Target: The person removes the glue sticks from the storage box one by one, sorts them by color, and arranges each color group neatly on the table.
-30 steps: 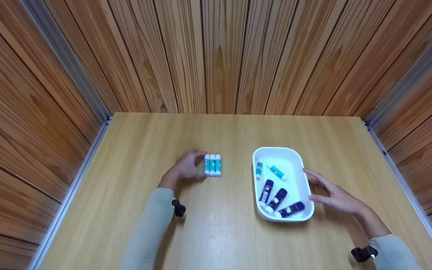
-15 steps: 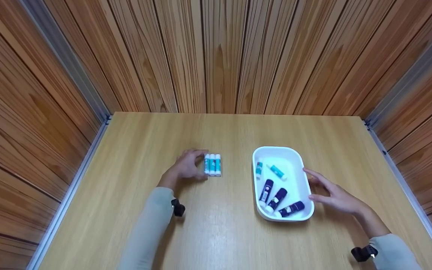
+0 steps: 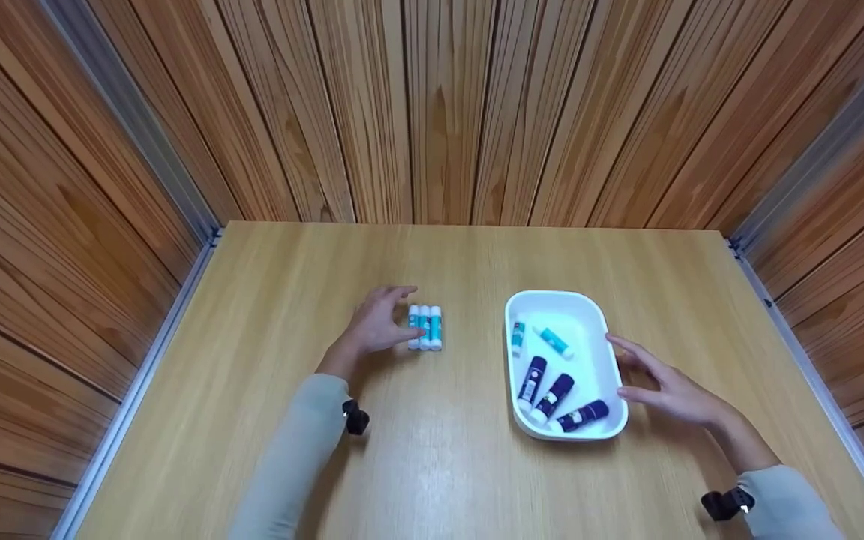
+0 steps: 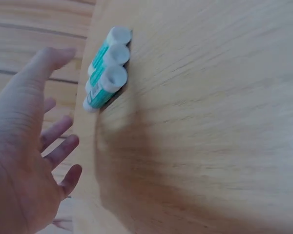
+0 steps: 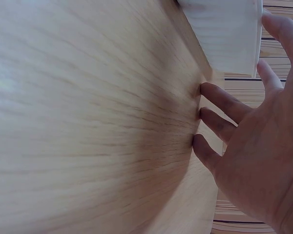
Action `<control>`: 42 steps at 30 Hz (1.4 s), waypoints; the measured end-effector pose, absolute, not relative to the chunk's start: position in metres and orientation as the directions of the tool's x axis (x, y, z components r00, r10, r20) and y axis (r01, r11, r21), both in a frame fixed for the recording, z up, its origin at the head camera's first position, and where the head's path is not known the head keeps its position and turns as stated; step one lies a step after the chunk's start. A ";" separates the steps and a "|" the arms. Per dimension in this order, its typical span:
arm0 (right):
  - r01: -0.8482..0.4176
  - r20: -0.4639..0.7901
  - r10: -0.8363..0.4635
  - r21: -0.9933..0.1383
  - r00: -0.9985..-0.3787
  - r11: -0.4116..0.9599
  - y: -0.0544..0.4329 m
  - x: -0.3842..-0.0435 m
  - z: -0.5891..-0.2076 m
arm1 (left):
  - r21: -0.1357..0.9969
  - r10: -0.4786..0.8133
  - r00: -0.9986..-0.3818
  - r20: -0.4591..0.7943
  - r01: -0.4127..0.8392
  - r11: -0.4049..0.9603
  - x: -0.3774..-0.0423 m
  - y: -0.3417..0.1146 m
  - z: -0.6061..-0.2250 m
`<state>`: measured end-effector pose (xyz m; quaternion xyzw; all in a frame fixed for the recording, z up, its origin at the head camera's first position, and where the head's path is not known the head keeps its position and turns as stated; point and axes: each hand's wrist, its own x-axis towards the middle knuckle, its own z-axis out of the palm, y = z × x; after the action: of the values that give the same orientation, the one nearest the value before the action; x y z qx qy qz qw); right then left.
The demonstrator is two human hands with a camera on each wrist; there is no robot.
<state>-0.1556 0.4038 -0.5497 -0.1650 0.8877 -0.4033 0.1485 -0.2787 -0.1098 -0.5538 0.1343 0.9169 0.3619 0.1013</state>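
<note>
Three teal-and-white glue sticks (image 3: pixel 424 318) lie side by side on the table, left of its middle. My left hand (image 3: pixel 374 322) is just left of them with thumb and fingers spread; in the left wrist view a gap shows between this hand (image 4: pixel 29 131) and the glue sticks (image 4: pixel 107 68). A white tray (image 3: pixel 589 319) stands to the right. At its right rim are the thumb and index finger of my right hand (image 3: pixel 668 390). The right wrist view shows that hand (image 5: pixel 254 146) relaxed, several fingertips down on the table beside the tray's wall (image 5: pixel 224 34).
Inside the tray lie two small teal glue sticks (image 3: pixel 554 344) and three larger dark purple ones (image 3: pixel 554 397). Wood-plank walls (image 3: pixel 447 112) rise behind the wooden table (image 3: pixel 432 450) and at both sides.
My left hand has let go of the three glue sticks: its fingers have spread and lifted off them. The glue sticks, the tray and my right hand stay in place.
</note>
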 end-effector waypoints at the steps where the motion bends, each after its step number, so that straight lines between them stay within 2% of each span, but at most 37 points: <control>1: -0.175 -0.130 -0.415 -0.766 -0.901 0.619 0.404 -0.156 -0.550 | 0.680 0.313 -0.946 -0.080 0.178 0.711 -0.277 -0.107 -0.552; 14: -0.161 -0.145 -0.413 -0.768 -0.899 0.619 0.405 -0.158 -0.549 | 0.601 0.325 -0.946 0.025 0.274 0.751 -0.265 -0.065 -0.532; 20: -0.145 -0.159 -0.410 -0.773 -0.898 0.618 0.404 -0.158 -0.549 | 0.603 0.329 -0.944 0.042 0.286 0.745 -0.259 -0.047 -0.529; 42: -0.158 -0.141 -0.407 -0.771 -0.902 0.616 0.403 -0.154 -0.548 | 0.555 0.373 -0.926 -0.057 0.281 0.783 -0.237 0.035 -0.510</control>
<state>-0.1540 0.4035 -0.5482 -0.1594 0.8859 -0.4079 0.1529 -0.2371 0.0346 -0.5103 0.1738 0.9406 0.2798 0.0821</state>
